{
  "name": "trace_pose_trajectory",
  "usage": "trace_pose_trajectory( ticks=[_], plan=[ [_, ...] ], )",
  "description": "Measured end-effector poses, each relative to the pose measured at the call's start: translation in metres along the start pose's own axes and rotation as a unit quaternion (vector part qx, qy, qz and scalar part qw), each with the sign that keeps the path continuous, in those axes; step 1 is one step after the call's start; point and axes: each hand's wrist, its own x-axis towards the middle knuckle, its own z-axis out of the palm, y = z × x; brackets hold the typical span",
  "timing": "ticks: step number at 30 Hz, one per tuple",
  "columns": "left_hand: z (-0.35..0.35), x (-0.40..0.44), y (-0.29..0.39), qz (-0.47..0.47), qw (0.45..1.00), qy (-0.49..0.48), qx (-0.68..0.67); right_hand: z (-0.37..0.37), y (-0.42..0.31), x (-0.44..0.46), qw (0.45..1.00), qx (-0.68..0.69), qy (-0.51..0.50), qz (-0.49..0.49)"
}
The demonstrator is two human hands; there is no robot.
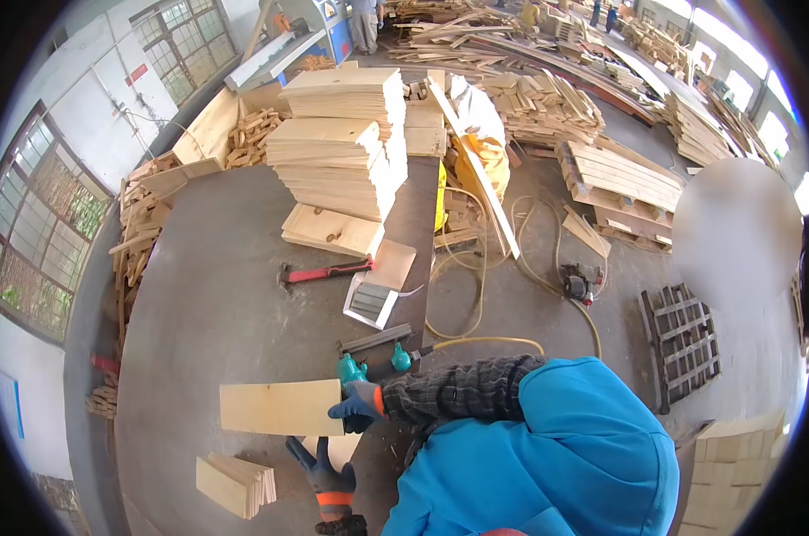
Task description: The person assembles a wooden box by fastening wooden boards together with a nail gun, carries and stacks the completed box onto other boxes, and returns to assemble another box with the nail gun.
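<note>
A pale wooden board (275,408) lies crosswise in front of me. My right hand (361,402), in a dark glove with an orange cuff, grips its right end. My left hand (319,473), gloved alike, is just below the board with its fingers spread. Beside it, a second light wood piece (340,449) shows partly beneath the board. A teal and black air tool (351,368) rests on the table just beyond my right hand. To the left of my left hand stands a small group of thin boards (234,485).
Farther up the table (208,241) are a red-handled hammer (328,271), an open box of metal strips (369,302) and tall board stacks (333,165). A yellowish hose (480,339) loops off the right edge. Pallets (681,344) and a distant person (365,25) are beyond.
</note>
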Motion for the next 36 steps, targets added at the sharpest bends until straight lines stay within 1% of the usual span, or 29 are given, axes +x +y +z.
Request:
trace_pose_trajectory(
  ticks=[3,5,8,11,14,17,18,20,21,22,23,24,25,26,27,28,30,31,34,36],
  plan=[
    [0.004,0.002,0.006,0.002,1.0,0.025,-0.014,0.005,-0.024,-0.022,0.998,0.02,0.023,-0.061],
    [0.015,0.0,0.001,0.0,0.998,0.049,-0.036,0.0,-0.03,-0.017,0.998,0.013,0.023,-0.06],
    [0.031,-0.001,0.003,-0.042,0.992,0.088,-0.079,-0.007,-0.028,-0.006,0.999,0.006,0.017,-0.046],
    [0.049,-0.002,0.001,-0.013,0.987,0.147,-0.065,-0.008,-0.019,-0.006,0.999,0.005,0.028,-0.033],
    [0.071,-0.004,-0.005,-0.075,0.963,0.229,-0.117,-0.012,-0.003,0.006,0.999,-0.017,0.014,-0.037],
    [0.078,-0.005,-0.003,-0.098,0.948,0.284,-0.107,-0.012,0.01,0.019,0.999,-0.035,0.0,0.005],
    [0.09,-0.005,-0.009,-0.109,0.921,0.34,-0.157,-0.007,0.005,0.005,0.999,-0.04,-0.002,-0.018],
    [0.107,-0.004,-0.024,-0.181,0.894,0.326,-0.248,-0.006,0.008,0.004,0.998,-0.029,-0.004,-0.056],
    [0.103,-0.01,-0.018,-0.228,0.871,0.325,-0.288,-0.002,0.015,0.004,0.998,-0.025,-0.015,-0.062],
    [0.103,-0.014,-0.013,-0.279,0.844,0.305,-0.342,-0.003,0.023,0.005,0.988,-0.094,-0.008,-0.12],
    [0.096,-0.013,-0.01,-0.331,0.808,0.287,-0.393,0.001,0.025,0.001,0.989,-0.099,-0.016,-0.109],
    [0.086,-0.018,-0.014,-0.293,0.845,0.251,-0.371,0.004,0.028,-0.004,0.989,-0.105,-0.024,-0.098],
    [0.077,-0.014,-0.011,-0.258,0.847,0.239,-0.398,0.012,0.017,-0.018,0.998,-0.06,-0.029,-0.016],
    [0.076,-0.017,-0.015,-0.261,0.851,0.224,-0.396,0.011,0.017,-0.021,0.995,-0.077,-0.058,0.006],
    [0.079,-0.019,-0.016,-0.238,0.869,0.229,-0.368,0.009,0.015,-0.02,0.992,-0.093,-0.083,0.019],
    [0.082,-0.022,-0.026,-0.254,0.875,0.217,-0.35,0.013,0.011,-0.024,0.99,-0.089,-0.093,0.053],
    [0.09,-0.021,-0.026,-0.257,0.806,0.281,-0.453,0.022,0.001,-0.033,0.987,-0.077,-0.094,0.102],
    [0.088,-0.021,-0.025,-0.25,0.774,0.306,-0.494,0.027,0.001,-0.034,0.987,-0.079,-0.099,0.102],
    [0.084,-0.021,-0.029,-0.251,0.764,0.306,-0.51,0.03,0.002,-0.026,0.985,-0.098,-0.105,0.093],
    [0.074,-0.024,-0.022,-0.295,0.764,0.279,-0.501,0.038,0.002,-0.023,0.983,-0.115,-0.103,0.098]
  ],
)
